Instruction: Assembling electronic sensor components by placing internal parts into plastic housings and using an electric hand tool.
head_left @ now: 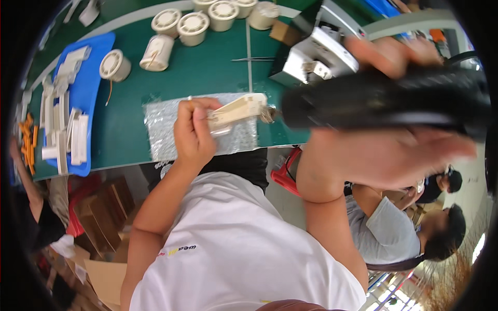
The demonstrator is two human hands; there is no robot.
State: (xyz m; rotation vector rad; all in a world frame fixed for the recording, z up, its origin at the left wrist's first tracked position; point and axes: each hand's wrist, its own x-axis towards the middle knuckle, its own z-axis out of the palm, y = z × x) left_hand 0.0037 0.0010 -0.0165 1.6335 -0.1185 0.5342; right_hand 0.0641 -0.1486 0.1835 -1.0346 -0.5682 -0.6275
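Note:
My left hand (pixel 194 129) is closed round one end of a long cream plastic housing (pixel 239 108), held over a sheet of bubble wrap (pixel 166 129). Big and close on the right is a black, barrel-shaped electric screwdriver (pixel 384 101), blurred by motion. My right hand (pixel 363 155) grips it, with fingers showing above and below the barrel. Its narrow front end points at the housing's far end, where a small brownish metallic piece (pixel 268 114) shows. Whether the tip touches that piece I cannot tell.
Several white round vented units (pixel 193 27) stand at the table's back. A blue tray (pixel 83 103) of white plastic strips lies left, beside orange parts (pixel 28 140). A black-and-silver box-shaped machine (pixel 311 57) stands back right. Cardboard boxes (pixel 106 217) and seated people (pixel 389 233) are nearby.

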